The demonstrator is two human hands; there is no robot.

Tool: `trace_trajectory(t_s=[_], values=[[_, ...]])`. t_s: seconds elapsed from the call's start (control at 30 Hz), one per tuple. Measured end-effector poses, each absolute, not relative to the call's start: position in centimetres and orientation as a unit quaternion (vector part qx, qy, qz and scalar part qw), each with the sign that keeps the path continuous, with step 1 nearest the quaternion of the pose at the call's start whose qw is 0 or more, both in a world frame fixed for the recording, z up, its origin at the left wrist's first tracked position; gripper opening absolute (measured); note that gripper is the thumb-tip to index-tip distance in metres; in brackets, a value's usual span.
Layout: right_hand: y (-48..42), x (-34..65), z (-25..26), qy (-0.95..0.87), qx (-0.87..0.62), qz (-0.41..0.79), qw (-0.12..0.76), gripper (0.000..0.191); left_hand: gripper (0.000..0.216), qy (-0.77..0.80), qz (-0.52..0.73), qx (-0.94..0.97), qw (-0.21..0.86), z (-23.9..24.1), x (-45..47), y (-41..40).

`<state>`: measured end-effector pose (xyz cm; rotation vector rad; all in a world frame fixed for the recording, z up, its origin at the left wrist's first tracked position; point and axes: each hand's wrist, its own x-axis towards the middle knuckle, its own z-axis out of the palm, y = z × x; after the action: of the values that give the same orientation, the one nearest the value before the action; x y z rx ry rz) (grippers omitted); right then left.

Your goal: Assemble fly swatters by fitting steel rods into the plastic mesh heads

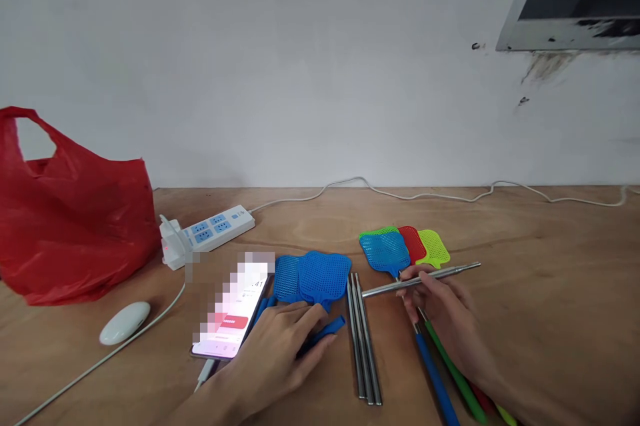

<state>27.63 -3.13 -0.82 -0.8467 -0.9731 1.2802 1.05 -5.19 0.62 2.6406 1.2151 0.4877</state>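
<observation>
My right hand pinches a silver telescopic rod, held nearly level above the table. Beneath that hand lie fly swatters with a blue handle and a green handle. Their blue mesh head, red head and yellow-green head fan out beyond it. My left hand is closed around a short blue handle grip. Just past its fingers are loose blue swatter heads. Several metal rods lie side by side between my hands.
A lit phone with a charging cable lies left of my left hand. Behind it sits a white power strip, its cord running along the wall. A white mouse-shaped object and a red plastic bag are at the left.
</observation>
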Motion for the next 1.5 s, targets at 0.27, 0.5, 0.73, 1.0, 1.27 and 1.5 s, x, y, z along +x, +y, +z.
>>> trace_trajectory(t_s=[0.27,0.5,0.73,1.0,1.27,1.5], values=[[-4.3,27.1,-0.7,-0.473,-0.373,0.538,0.589,0.021,0.028,0.381,0.225,0.895,0.057,0.6,1.1,-5.3],[-4.2,27.2,-0.8,-0.517,-0.411,0.513,0.548,0.023,0.024,0.371,0.264,0.889,0.049,0.1,1.2,-5.0],[-4.3,27.6,-0.7,-0.526,-0.386,0.567,0.502,0.019,0.022,0.36,0.312,0.873,0.103,0.2,1.2,-5.1],[-5.4,27.2,-0.1,-0.566,-0.401,0.587,0.417,0.02,0.021,0.342,0.317,0.868,0.167,-0.1,1.4,-5.4],[-5.3,28.0,-1.9,-0.632,-0.437,0.504,0.393,0.021,0.018,0.336,0.313,0.873,0.165,-0.2,1.4,-5.3],[-5.4,27.4,-0.8,-0.554,-0.372,0.551,0.502,0.022,0.008,0.384,0.288,0.858,0.182,0.6,1.5,-5.5]])
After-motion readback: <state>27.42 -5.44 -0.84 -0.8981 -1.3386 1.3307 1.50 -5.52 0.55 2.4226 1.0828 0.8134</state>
